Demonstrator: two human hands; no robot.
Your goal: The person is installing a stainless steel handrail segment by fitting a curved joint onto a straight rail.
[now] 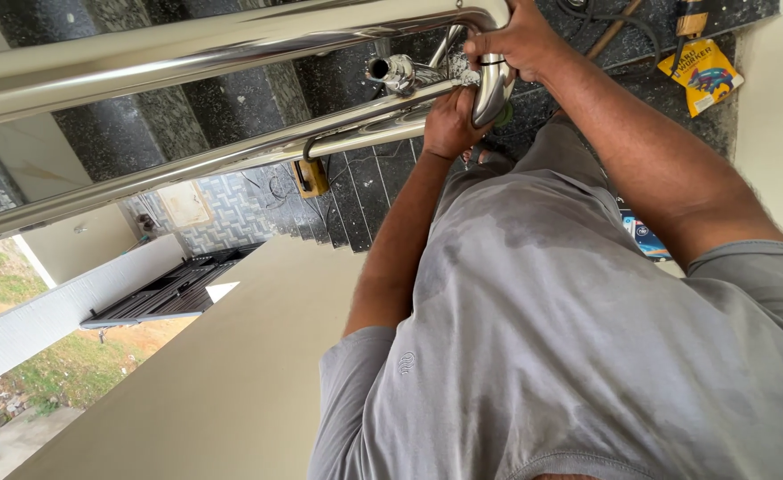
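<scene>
Right hand clamped over curved steel handrail bend, left hand wrapped beneath (polished tube: probably rigid, slippery; grip at bend).

left hand curled shut, right hand gripping

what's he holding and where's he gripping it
Both hands are on the steel railing: the right hand grips the curved end bend of the top rail, the left hand clasps the lower rail near that bend.
</scene>
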